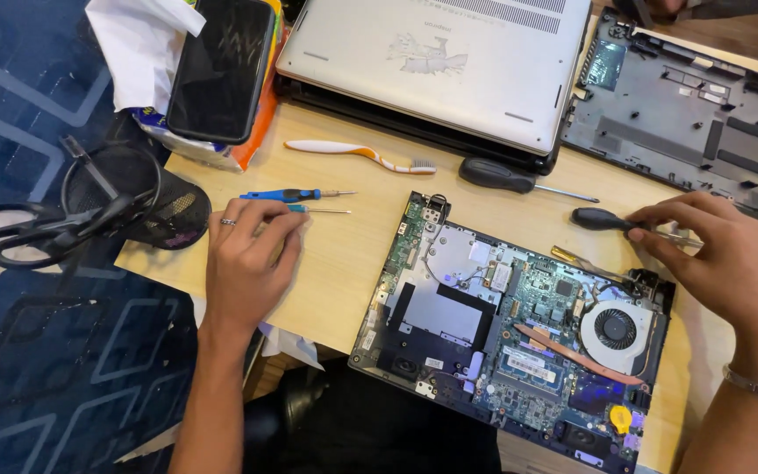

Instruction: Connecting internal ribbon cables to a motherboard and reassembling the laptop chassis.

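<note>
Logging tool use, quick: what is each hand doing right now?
Left hand: closed on a small screwdriver.
Right hand: closed on a black-handled screwdriver.

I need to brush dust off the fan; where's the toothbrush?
In the head view, the toothbrush lies upper-middle on the table, between the closed laptop and the blue screwdriver.

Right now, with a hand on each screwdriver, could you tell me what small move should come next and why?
Probably lower the black-handled screwdriver in the right hand onto the open laptop board near the fan; the left hand only rests on a small screwdriver.
</note>
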